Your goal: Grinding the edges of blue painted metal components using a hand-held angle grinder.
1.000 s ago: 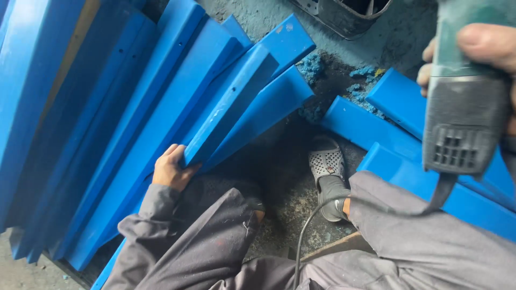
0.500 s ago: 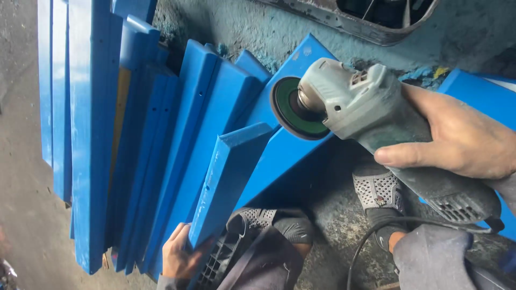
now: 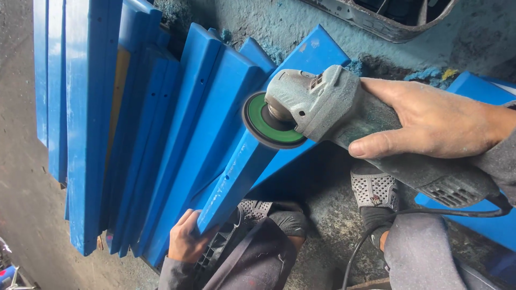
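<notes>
My right hand (image 3: 430,121) grips the grey body of an angle grinder (image 3: 344,115). Its green-backed disc (image 3: 271,126) touches the upper edge of a blue plastic profile bar (image 3: 242,172) that slants up to the right. My left hand (image 3: 185,239) holds that bar's lower end, fingers wrapped around its edge. The grinder's black cable (image 3: 376,241) hangs down past my right knee.
Several more blue bars (image 3: 91,107) lean side by side at the left on the dusty concrete floor (image 3: 21,204). More blue pieces (image 3: 484,215) lie at the right. My shoes (image 3: 376,193) rest on blue-dusted ground. A dark metal frame (image 3: 387,21) sits at the top.
The grinder has come down from the upper right until its disc meets the blue bar. My left hand has kept its hold on the bar's lower end.
</notes>
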